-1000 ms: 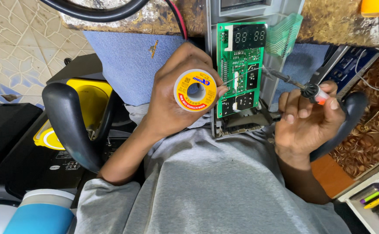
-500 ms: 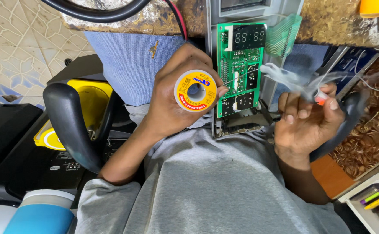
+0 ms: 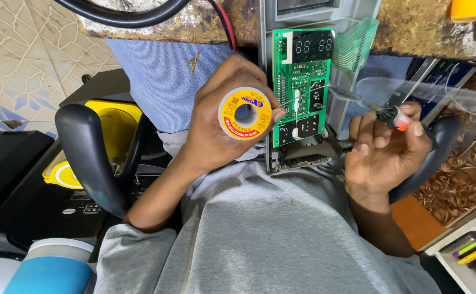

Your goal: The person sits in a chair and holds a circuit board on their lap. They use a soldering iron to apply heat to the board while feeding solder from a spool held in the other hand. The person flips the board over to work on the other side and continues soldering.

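Your torso fills the lower centre of the view, covered by a plain grey T-shirt point(image 3: 265, 228) of soft knit fabric, creased in loose folds across the chest and belly. Its short sleeves point(image 3: 123, 245) end above your elbows with a stitched hem, leaving both forearms bare. Your left hand point(image 3: 221, 122) and right hand point(image 3: 382, 149) are uncovered: no gloves, rings, watch or wristband show. The fingernails of your right hand are short and pale. No print, pocket or marking appears on the shirt.
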